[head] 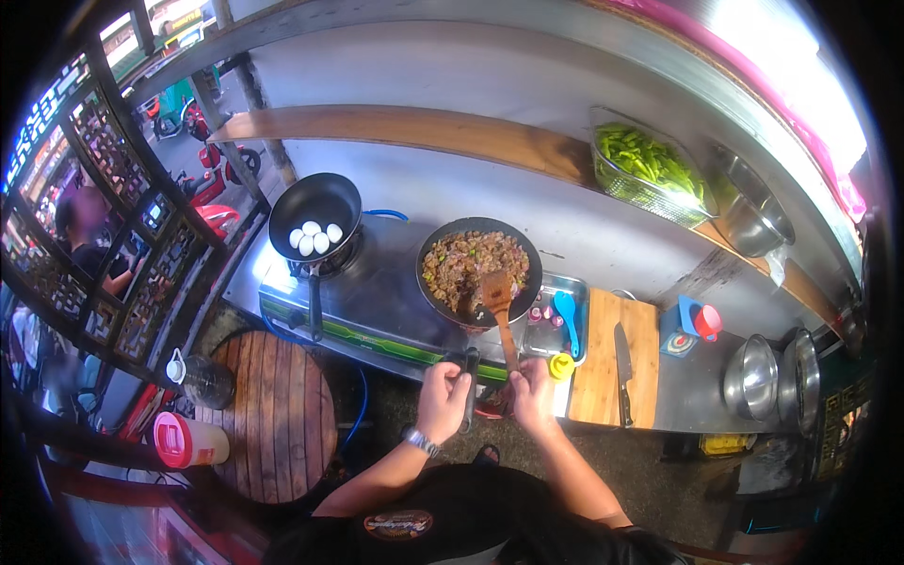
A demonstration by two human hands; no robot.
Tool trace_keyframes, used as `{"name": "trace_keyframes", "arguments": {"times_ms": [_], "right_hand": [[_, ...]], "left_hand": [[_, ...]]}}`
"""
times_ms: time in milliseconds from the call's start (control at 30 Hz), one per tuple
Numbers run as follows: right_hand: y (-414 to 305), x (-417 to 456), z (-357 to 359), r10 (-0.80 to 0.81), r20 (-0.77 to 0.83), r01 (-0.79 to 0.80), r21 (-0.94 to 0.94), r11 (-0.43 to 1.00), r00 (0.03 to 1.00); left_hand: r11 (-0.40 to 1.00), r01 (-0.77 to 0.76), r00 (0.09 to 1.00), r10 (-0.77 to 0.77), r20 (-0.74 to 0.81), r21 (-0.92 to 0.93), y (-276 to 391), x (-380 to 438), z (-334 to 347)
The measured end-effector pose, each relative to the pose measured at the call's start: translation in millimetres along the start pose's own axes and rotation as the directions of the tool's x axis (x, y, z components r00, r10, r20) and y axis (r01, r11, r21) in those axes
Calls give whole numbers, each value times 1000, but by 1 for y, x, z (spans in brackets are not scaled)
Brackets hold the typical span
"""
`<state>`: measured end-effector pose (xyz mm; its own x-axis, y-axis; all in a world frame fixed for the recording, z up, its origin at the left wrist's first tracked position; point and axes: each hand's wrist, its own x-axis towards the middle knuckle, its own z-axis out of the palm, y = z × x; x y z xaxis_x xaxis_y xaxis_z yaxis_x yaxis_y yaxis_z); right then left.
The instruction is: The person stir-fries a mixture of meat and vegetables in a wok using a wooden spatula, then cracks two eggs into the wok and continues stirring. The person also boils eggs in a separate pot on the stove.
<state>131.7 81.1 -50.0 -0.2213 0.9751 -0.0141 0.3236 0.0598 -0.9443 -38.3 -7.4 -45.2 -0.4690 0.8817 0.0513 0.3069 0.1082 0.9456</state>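
My right hand [534, 395] is closed around the handle of a wooden spatula [497, 291], whose blade rests in chopped, browned food [462, 265] in a dark frying pan [429, 233]. Bits of green show in the food. Beside the black pan handle [470, 385] is my left hand [443, 401], its fingers curled; whether it grips the handle cannot be told. A second black pan [318, 194], on the left burner of the gas stove [381, 265], holds several white eggs [321, 243].
Right of the stove are a metal tray [544, 346] with a blue spoon [566, 314], a yellow-lidded container [561, 366], a cutting board [593, 353] with a knife [623, 360], and steel bowls [752, 378]. Green peppers [650, 159] fill a shelf basket. A round wooden table [275, 417] stands left.
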Motion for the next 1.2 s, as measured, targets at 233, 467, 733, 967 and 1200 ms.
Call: {"name": "trace_keyframes", "arguments": {"times_ms": [233, 467, 733, 967, 1200], "right_hand": [[-42, -43, 28, -165, 150, 85, 434, 897, 975], [22, -32, 40, 266, 393, -443, 480, 757, 880], [-16, -46, 66, 131, 783, -794, 601, 94, 608], [-10, -11, 100, 85, 691, -690, 723, -38, 718], [-76, -106, 72, 48, 703, -698, 710, -98, 709]], "left_hand": [[981, -36, 997, 48, 56, -191, 57, -23, 3], [997, 78, 991, -78, -111, 0, 45, -24, -67], [988, -58, 998, 52, 45, 144, 27, -24, -121], [965, -213, 954, 173, 243, 152, 7, 6, -157], [973, -216, 940, 187, 284, 76, 0, 24, -197]]}}
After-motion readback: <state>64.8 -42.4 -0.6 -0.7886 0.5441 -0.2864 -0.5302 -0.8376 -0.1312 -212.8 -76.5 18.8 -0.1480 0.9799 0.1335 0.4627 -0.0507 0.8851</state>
